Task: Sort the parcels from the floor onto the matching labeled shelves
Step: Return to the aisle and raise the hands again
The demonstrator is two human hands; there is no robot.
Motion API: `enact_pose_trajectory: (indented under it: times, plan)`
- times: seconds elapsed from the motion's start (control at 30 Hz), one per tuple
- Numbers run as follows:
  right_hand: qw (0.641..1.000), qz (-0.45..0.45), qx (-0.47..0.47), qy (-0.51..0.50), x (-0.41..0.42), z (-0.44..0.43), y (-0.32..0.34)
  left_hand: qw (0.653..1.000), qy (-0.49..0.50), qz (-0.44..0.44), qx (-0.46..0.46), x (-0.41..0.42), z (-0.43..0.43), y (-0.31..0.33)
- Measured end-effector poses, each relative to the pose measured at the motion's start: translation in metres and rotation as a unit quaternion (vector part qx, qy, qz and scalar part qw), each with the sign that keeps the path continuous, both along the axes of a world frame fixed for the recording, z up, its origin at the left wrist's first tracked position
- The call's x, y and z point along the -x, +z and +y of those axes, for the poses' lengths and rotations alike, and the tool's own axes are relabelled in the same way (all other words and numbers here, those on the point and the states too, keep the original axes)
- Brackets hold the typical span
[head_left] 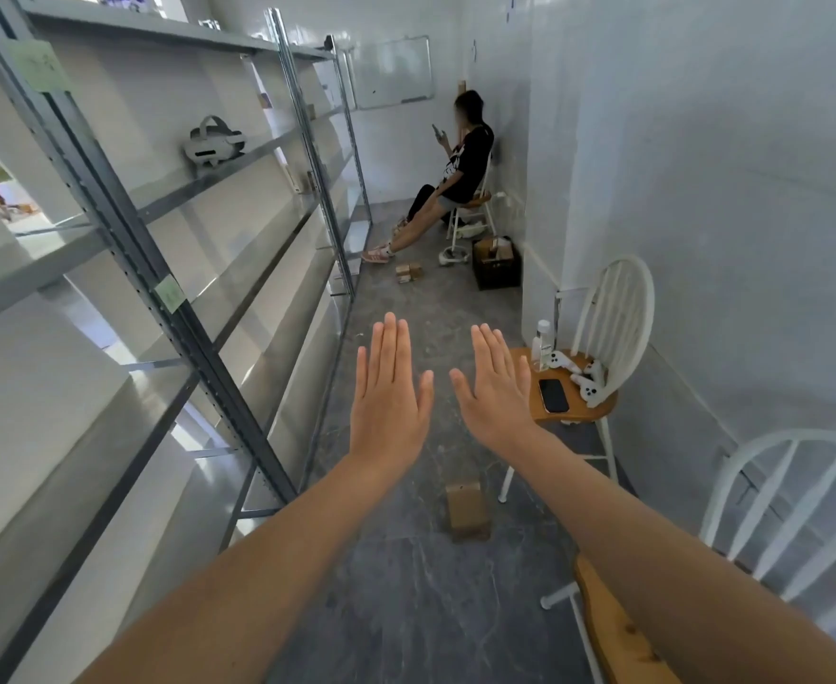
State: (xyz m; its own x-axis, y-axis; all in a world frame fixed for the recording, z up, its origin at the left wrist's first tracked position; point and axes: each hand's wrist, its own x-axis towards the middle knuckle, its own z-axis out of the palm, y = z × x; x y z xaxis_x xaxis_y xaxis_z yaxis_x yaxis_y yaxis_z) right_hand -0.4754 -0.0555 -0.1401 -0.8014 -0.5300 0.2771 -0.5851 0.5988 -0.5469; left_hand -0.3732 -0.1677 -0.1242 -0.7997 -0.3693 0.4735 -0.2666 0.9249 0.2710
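My left hand [390,393] and my right hand [497,387] are held out flat in front of me, palms down, fingers straight, holding nothing. Below them a small brown cardboard parcel [466,509] stands on the grey floor between my forearms. More small brown parcels [410,273] lie on the floor farther down the aisle, and a black crate [497,269] with parcels in it stands by the right wall. Grey metal shelves [169,199] run along the left, with green labels [169,293] stuck on the uprights.
A white chair [603,338] at the right carries a phone, a bottle and white controllers. Another white chair [781,510] is at the lower right. A person [455,180] sits on a chair at the far end. A white headset [214,145] rests on a shelf.
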Motion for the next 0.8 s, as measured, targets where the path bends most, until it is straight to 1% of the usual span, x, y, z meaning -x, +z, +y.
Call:
enact_pose_trajectory:
  times: [0.27, 0.4, 0.6, 0.8]
  plan:
    - [1.0, 0.015, 0.018, -0.014, 0.038, 0.003, 0.006, 1.0, -0.012, -0.004, 0.006, 0.036, 0.0, -0.007]
    - [1.0, 0.021, -0.004, -0.018, 0.052, -0.002, 0.004, 1.0, -0.02, -0.002, 0.002, 0.055, -0.008, -0.009]
    - [0.999, 0.023, -0.023, -0.043, 0.077, -0.022, 0.005, 0.999, -0.046, 0.008, 0.0, 0.086, -0.036, -0.008]
    - [0.998, 0.026, -0.029, -0.052, 0.102, -0.065, 0.009, 0.998, -0.059, 0.016, -0.006, 0.114, -0.077, -0.009]
